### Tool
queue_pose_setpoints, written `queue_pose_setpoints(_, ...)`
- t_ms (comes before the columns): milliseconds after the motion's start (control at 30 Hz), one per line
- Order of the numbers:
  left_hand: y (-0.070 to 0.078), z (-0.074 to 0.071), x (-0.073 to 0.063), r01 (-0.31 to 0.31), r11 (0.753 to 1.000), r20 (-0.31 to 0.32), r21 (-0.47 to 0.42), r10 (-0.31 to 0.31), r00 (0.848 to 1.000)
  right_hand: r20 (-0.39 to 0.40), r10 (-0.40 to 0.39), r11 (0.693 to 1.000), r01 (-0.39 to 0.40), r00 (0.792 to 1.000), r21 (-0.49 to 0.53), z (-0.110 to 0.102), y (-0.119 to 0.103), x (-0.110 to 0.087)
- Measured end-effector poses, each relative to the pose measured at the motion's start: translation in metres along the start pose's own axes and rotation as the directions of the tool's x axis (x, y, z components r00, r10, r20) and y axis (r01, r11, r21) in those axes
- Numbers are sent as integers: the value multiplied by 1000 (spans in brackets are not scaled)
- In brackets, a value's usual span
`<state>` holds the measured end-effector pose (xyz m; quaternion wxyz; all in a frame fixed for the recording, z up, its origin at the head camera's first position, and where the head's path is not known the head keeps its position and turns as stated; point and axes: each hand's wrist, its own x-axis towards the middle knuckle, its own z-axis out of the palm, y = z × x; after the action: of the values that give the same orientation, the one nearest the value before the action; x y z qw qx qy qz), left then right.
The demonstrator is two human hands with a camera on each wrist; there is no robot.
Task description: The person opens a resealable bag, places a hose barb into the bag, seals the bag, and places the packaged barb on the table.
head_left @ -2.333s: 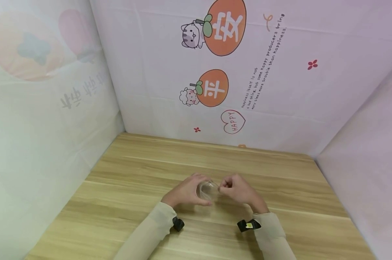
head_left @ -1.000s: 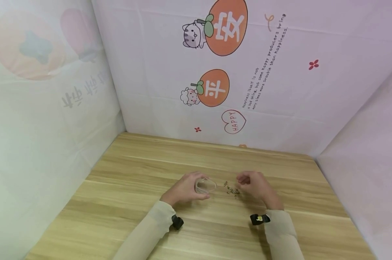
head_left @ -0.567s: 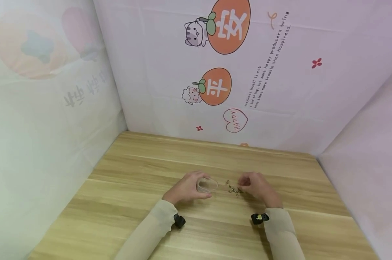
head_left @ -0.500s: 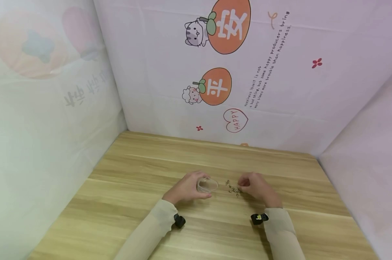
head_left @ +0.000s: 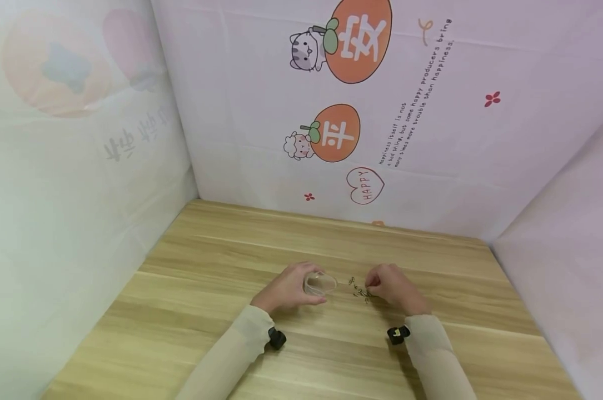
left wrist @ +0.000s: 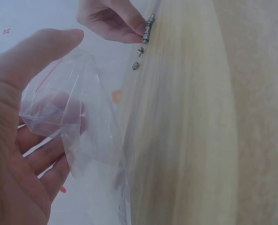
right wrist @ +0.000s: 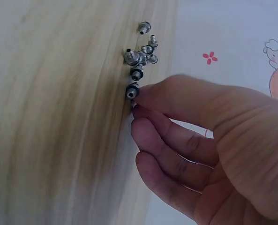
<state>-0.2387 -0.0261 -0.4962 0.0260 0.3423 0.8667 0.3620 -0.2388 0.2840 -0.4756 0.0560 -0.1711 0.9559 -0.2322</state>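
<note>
My left hand (head_left: 288, 286) holds a clear plastic bag (head_left: 321, 284), its thumb and fingers spread round the sides. The mouth of the bag gapes toward the right. A red line runs along the plastic bag (left wrist: 49, 77) in the left wrist view. On the table, just right of the bag, lies a loose cluster of small metal fittings (head_left: 359, 290) with dark rings. My right hand (head_left: 393, 286) is at the cluster's right side, where thumb and forefinger pinch one fitting (right wrist: 131, 92). Several other metal fittings (right wrist: 139, 55) lie close beyond its fingertips.
The wood-grain table (head_left: 251, 239) ends at a white printed cloth backdrop (head_left: 251, 139). Pale cloth walls stand along the left and right sides. A black wrist camera (head_left: 277, 338) sits on the left wrist, another black wrist camera (head_left: 398, 334) on the right.
My right hand has left the bag's edge, moved right to the metal fittings and closed its fingertips on one. The left hand has barely moved; the bag's mouth has turned more to the right.
</note>
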Motion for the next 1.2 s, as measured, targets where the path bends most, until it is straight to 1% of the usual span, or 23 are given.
queue_pose_setpoints(133,1,0,1,5,1000,9,-6,-5,1000,17,24,1000,-24,1000,-1,0,2,1)
queue_pose_setpoints(267,2,-1,0,12,1000,12,-10,-11,1000,11,29,1000,-29,1000,5,2,4,-1)
queue_pose_setpoints(400,2,-1,0,15,1000,3,-2,-15,1000,-11,20,1000,-20,1000,24,4,6,-2)
queue_pose_setpoints(467,2,-1,0,17,1000,3,-5,-17,1000,-27,4,1000,-3,1000,31,5,7,-3)
queue_pose_setpoints(567,1,0,0,15,1000,5,-8,-15,1000,-73,-28,998,32,997,46,6,8,-4)
queue_pose_setpoints(667,1,0,1,13,1000,1,-3,-13,1000,-155,-78,996,84,985,32,9,7,-5)
queue_pose_setpoints(767,1,0,1,7,1000,-4,4,-7,1000,-246,-115,993,120,962,4,13,6,-4)
queue_pose_setpoints(867,1,1,1,3,1000,-7,9,-3,1000,-307,-131,991,136,943,-3,15,3,-4)
queue_pose_setpoints(1000,0,1,1,4,1000,-10,10,-4,1000,-335,-166,985,171,928,-13,14,-4,-3)
queue_pose_setpoints(1200,0,2,1,10,1000,-14,8,-10,1000,-341,-214,976,210,915,-49,8,-20,-1)
